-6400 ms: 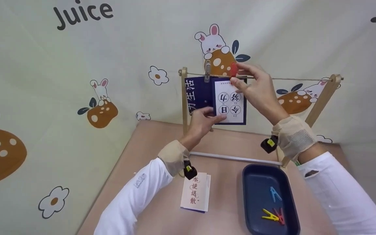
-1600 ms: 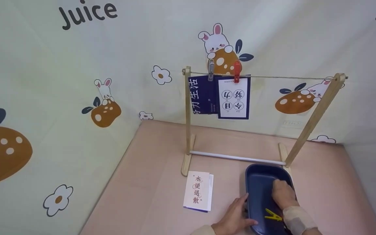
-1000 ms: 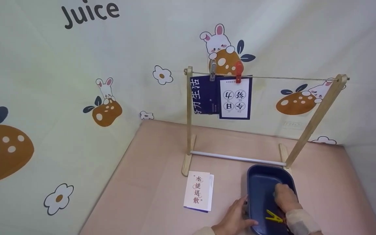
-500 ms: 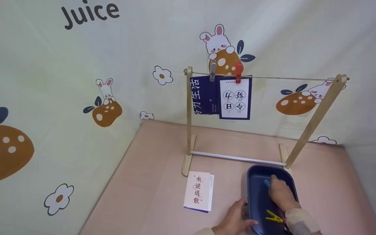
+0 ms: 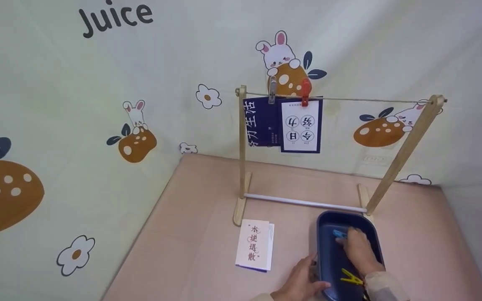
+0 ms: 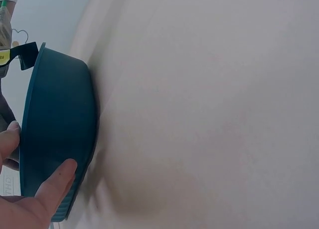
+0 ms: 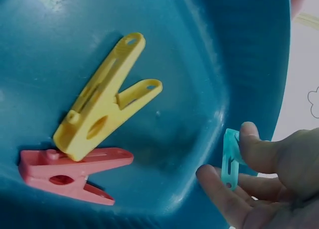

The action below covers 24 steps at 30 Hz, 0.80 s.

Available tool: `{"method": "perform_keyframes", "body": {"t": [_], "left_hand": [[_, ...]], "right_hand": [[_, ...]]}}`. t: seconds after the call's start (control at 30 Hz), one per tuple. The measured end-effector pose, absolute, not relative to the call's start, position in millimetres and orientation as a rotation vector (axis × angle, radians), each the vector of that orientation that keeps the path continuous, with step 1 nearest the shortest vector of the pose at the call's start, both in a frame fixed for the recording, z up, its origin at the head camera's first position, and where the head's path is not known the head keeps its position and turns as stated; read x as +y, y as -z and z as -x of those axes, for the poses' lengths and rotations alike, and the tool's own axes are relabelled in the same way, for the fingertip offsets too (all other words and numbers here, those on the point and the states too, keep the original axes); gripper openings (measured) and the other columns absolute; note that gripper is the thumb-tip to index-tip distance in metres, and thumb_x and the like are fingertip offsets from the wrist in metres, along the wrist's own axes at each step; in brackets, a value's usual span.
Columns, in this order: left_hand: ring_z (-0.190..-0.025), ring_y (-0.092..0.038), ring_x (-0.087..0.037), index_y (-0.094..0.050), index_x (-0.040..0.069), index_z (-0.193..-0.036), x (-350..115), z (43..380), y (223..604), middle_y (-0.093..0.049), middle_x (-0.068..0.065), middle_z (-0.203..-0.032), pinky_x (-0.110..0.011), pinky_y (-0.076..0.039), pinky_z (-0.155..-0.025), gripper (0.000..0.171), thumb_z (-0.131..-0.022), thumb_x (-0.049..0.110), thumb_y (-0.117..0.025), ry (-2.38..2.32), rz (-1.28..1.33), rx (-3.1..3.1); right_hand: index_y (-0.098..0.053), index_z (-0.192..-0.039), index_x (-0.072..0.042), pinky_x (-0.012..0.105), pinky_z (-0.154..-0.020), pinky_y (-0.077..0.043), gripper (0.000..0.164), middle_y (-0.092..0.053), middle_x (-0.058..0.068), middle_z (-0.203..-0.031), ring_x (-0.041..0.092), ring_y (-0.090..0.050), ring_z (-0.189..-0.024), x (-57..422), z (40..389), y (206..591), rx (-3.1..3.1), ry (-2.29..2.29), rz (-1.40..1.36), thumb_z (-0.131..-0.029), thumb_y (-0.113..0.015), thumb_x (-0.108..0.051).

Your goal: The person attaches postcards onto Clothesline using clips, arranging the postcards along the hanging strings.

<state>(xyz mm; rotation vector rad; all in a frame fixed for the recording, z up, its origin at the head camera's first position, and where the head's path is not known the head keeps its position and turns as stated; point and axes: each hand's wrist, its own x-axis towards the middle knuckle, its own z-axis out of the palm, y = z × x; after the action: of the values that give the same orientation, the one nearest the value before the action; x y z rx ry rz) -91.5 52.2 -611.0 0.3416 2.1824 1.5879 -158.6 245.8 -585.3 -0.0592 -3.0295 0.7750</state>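
My left hand (image 5: 299, 282) grips the near left side of the dark blue tray (image 5: 328, 255), thumb over the rim. In the left wrist view its fingers lie along the tray's outer wall (image 6: 60, 109). Inside the tray, my right hand (image 5: 360, 248) pinches a light blue clothespin (image 5: 339, 234) between thumb and fingers. The right wrist view shows this clothespin (image 7: 230, 159) close to the tray wall, partly covered by the thumb. On the tray floor a yellow clothespin (image 7: 99, 99) lies against a red clothespin (image 7: 70, 174), which the right wrist mostly hides in the head view.
Behind the tray stands a wooden frame (image 5: 404, 156) with a string line (image 5: 370, 100). A grey clothespin (image 5: 272, 90) holds a navy card (image 5: 262, 125), and a red one (image 5: 306, 92) a white card (image 5: 301, 125). Folded cards (image 5: 252, 246) lie left of the tray.
Both hands have come down from the white card on the line to the tray, leaving the red clothespin clipped there. The right hand has taken hold of the blue clothespin and turned it leftward.
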Motion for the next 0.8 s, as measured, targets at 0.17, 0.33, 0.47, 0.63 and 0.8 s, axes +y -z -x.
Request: {"method": "perform_keyframes", "body": {"t": [0.17,0.33,0.47,0.63,0.8], "left_hand": [[-0.113,-0.051,-0.015,-0.035,0.018,-0.138,50,92,611,-0.049,-0.002,-0.128,-0.029,-0.043,-0.097,0.073,-0.076,0.031,-0.071,-1.545,-0.304,2.225],[-0.104,-0.055,-0.016,-0.037,0.011,-0.137,45,94,611,-0.053,-0.005,-0.121,-0.028,-0.046,-0.091,0.072,-0.077,0.031,-0.071,-1.564,-0.274,2.258],[-0.095,-0.057,-0.014,-0.038,0.009,-0.136,39,97,612,-0.052,-0.005,-0.118,-0.021,-0.047,-0.08,0.071,-0.077,0.03,-0.072,-1.607,-0.273,2.267],[-0.093,-0.056,-0.014,-0.042,0.009,-0.133,28,99,611,-0.053,-0.008,-0.117,-0.019,-0.046,-0.073,0.066,-0.078,0.03,-0.071,-1.601,-0.25,2.346],[-0.09,-0.056,-0.016,-0.047,0.008,-0.128,14,101,607,-0.054,-0.009,-0.112,-0.02,-0.046,-0.071,0.059,-0.079,0.032,-0.07,-1.562,-0.233,2.421]], "right_hand": [[-0.06,-0.097,0.008,0.043,-0.061,-0.047,0.023,-0.057,0.021,-0.084,0.029,-0.057,-0.073,246,159,585,-3.006,-0.766,0.056,-0.086,-0.062,-0.012],[-0.06,-0.099,0.006,0.041,-0.058,-0.046,0.024,-0.055,0.019,-0.083,0.026,-0.054,-0.068,246,159,583,-2.981,-0.769,0.066,-0.086,-0.062,-0.014],[-0.057,-0.102,0.01,0.042,-0.06,-0.046,0.031,-0.054,0.021,-0.084,0.028,-0.055,-0.069,246,159,581,-2.99,-0.786,0.11,-0.087,-0.062,-0.016],[-0.058,-0.101,0.009,0.043,-0.061,-0.047,0.03,-0.055,0.021,-0.085,0.028,-0.057,-0.071,244,159,577,-2.95,-0.798,0.109,-0.086,-0.064,-0.016],[-0.061,-0.096,0.005,0.041,-0.059,-0.047,0.023,-0.057,0.017,-0.082,0.026,-0.057,-0.069,240,160,572,-2.875,-0.791,0.042,-0.085,-0.065,-0.015]]}}
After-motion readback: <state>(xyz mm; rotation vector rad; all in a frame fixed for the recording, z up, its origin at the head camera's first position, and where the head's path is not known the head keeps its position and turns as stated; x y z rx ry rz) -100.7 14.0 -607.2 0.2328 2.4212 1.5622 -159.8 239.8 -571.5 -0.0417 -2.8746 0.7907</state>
